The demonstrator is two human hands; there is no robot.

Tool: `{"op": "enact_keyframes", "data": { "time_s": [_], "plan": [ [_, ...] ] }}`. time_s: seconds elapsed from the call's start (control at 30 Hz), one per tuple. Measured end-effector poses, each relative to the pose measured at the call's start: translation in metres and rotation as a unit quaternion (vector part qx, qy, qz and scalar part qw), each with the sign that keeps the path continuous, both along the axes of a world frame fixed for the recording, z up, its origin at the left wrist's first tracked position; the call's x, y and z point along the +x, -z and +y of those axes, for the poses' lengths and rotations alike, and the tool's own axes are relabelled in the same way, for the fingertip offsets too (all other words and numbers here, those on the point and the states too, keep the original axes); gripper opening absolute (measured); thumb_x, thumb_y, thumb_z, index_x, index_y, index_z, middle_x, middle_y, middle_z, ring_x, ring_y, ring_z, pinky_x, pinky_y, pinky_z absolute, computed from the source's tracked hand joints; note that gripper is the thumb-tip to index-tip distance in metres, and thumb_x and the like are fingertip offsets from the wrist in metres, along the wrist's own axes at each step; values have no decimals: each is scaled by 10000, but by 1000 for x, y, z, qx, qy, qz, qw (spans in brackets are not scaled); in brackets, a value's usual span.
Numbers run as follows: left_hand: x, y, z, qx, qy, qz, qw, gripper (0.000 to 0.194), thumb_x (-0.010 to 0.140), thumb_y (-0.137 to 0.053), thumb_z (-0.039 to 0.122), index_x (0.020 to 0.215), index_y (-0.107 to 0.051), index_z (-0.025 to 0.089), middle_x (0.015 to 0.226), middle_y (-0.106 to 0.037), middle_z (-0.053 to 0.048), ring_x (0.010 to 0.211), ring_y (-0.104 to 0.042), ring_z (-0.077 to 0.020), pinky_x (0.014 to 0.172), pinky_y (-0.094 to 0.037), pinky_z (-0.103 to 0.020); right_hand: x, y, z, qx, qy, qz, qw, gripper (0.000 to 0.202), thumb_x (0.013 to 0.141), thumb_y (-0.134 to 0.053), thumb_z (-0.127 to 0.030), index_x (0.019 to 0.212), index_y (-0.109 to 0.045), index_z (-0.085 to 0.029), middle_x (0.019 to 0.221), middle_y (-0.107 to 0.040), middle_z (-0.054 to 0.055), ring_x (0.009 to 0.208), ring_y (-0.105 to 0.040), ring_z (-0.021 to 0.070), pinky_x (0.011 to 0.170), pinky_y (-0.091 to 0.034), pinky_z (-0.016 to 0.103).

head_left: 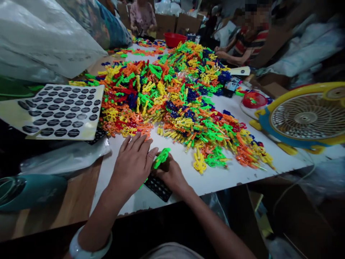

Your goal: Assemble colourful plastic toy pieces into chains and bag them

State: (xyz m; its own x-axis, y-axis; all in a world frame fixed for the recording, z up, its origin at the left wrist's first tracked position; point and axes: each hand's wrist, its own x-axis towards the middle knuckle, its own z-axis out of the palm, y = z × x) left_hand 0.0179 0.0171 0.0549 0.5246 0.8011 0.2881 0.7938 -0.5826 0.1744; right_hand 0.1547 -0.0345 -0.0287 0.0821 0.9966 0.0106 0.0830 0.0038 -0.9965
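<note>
My left hand (134,160) lies flat over the near edge of the white tabletop, fingers stretched out, with a bit of bright green plastic under its palm side. Close beside it, my right hand (172,174) has its fingers curled round a green plastic piece (162,157). Below the two hands lies a black perforated sheet (159,187), partly covered by them. Just beyond them spreads a large heap of plastic pieces (161,93) in yellow, green, orange, red and blue.
Sheets of black octagonal stickers (67,111) lie at left, above a teal bottle (35,190). A yellow and blue fan (304,118) stands at right. Red bowls (175,39) and other people are farther back.
</note>
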Motion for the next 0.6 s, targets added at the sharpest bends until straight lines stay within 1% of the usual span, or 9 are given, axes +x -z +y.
{"op": "enact_keyframes", "data": {
  "time_s": [0.1,0.17,0.27,0.33,0.4,0.5,0.57,0.6],
  "plan": [
    [-1,-1,-1,5,5,-4,1000,487,980,-262,408,1214,-594,139,1327,-584,-124,1322,-438,-264,1135,-259,-488,-12,4,2,10,14,-22,1000,350,745,-597,-197,1080,-496,-222,832,-650,-3,678,-617,156,619,-504,263],
    [-1,0,-1,8,2,-7,1000,483,981,-264,403,1214,-593,138,1321,-589,-121,1315,-443,-263,1130,-266,-479,-17,3,4,15,17,-53,998,344,745,-621,-236,1061,-488,-223,807,-652,-9,661,-606,157,587,-478,250],
    [-1,1,-1,8,-8,-16,1000,485,981,-262,402,1216,-594,136,1314,-593,-123,1309,-447,-264,1123,-275,-472,-22,-1,4,11,13,-133,991,369,749,-629,-278,1075,-465,-217,765,-663,0,626,-597,170,543,-430,244],
    [-1,1,-2,2,-9,-16,1000,497,983,-249,405,1207,-599,134,1312,-596,-122,1310,-445,-267,1119,-277,-470,-27,-2,5,-12,23,-207,978,357,777,-590,-280,1098,-455,-199,727,-665,19,571,-584,180,511,-393,252],
    [1,-2,-2,-7,-11,-7,1000,536,985,-214,421,1201,-602,121,1314,-594,-134,1315,-441,-278,1118,-266,-495,-33,1,6,-24,39,-276,960,320,809,-542,-268,1108,-462,-189,704,-666,37,534,-575,192,498,-372,266],
    [6,-6,2,-10,-16,17,1000,596,973,-193,489,1260,-564,122,1355,-556,-161,1336,-414,-315,1107,-215,-581,-44,8,7,-9,49,-340,939,226,852,-447,-195,1071,-505,-199,738,-679,78,552,-591,212,505,-386,294],
    [10,-7,6,-7,-8,34,999,593,962,-219,518,1266,-564,143,1354,-557,-162,1335,-412,-328,1092,-208,-606,-48,13,8,-4,37,-367,930,244,850,-405,-142,1053,-528,-197,777,-688,110,570,-602,227,503,-401,314],
    [12,-6,7,-7,0,41,999,574,961,-234,512,1242,-584,154,1333,-577,-154,1319,-431,-324,1086,-220,-597,-49,16,7,-6,31,-376,926,266,842,-410,-134,1074,-529,-190,792,-691,120,574,-606,234,502,-409,323]
  ]
}}
